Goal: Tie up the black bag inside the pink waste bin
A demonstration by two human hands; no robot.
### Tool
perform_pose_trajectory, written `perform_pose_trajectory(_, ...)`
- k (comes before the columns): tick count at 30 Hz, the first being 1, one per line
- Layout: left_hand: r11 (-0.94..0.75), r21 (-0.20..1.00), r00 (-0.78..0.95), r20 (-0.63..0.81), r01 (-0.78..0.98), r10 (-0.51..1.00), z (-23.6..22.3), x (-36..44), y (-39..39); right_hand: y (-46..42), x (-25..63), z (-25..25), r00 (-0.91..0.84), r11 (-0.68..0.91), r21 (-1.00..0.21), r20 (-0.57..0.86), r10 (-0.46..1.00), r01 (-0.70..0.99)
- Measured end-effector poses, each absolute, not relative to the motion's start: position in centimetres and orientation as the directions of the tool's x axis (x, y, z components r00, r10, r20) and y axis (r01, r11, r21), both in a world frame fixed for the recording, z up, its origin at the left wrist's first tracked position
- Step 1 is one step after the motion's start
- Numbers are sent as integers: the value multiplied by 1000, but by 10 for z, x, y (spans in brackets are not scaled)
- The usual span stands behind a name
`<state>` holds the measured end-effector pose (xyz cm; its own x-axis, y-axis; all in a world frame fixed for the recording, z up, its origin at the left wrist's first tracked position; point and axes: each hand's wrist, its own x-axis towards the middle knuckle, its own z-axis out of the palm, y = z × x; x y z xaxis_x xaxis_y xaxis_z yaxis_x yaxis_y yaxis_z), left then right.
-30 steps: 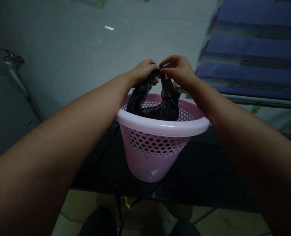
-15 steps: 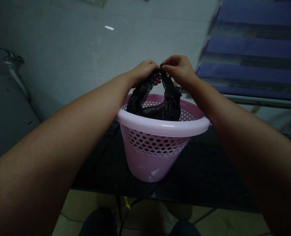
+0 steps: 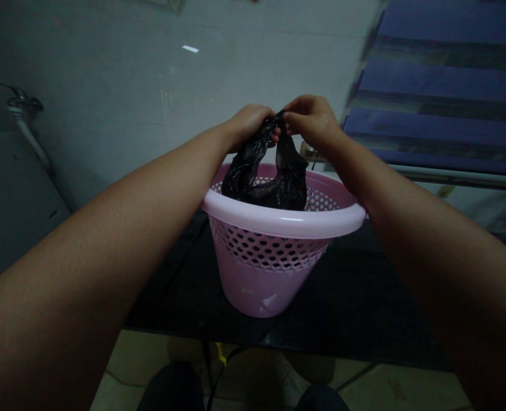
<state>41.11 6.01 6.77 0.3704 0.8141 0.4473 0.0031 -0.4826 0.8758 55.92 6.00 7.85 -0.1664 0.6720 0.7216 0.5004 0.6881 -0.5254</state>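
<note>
A pink plastic trash basket (image 3: 274,225) with a perforated upper wall stands upright on a dark bench. Inside it, rising above the rim, is a thin black plastic bag (image 3: 293,180). My left hand (image 3: 255,123) is closed around the bag's upper left part. With thumb and fingers my right hand (image 3: 312,120) pinches its top edge, close beside the left. Between the two raised strands of plastic a gap shows. The lower part of the bag is hidden behind the basket's front rim. Both forearms pass just outside the basket's rim.
The black bench (image 3: 364,302) supports the basket. A metal tap (image 3: 24,104) is on the wall at far left, above a pale panel (image 3: 15,200). At upper right hangs a blue striped blind (image 3: 441,85). A yellow tag (image 3: 221,354) on a dark strap hangs below the bench.
The bag's right strand has shifted left and its top is drawn together closer to my left hand. The hands moved only slightly; the basket stayed put.
</note>
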Motion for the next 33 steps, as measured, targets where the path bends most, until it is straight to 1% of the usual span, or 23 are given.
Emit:
perform_pose_trajectory(3,-504,864,367,469,0,803,67,411,64,60,560,78,-167,690,-528,722,672,496)
perform_pose_trajectory(9,-542,839,369,489,49,791,68,410,65,62,560,78,-150,687,-553,717,680,472)
perform_pose_trajectory(13,-544,838,368,493,42,788,68,409,61,65,562,77,-133,688,-566,720,681,454)
perform_pose_trajectory(19,-550,833,350,500,55,792,69,407,56,58,561,78,-150,694,-536,730,667,481)
perform_pose_trajectory(24,-550,829,326,494,104,806,71,405,56,56,561,79,-163,694,-463,756,634,551)
perform_pose_trajectory(29,-538,814,332,456,219,826,73,404,48,62,562,77,-202,739,-440,774,600,511)
perform_pose_trajectory(33,-559,797,326,478,230,816,73,404,45,58,560,76,-196,736,-457,768,610,499)
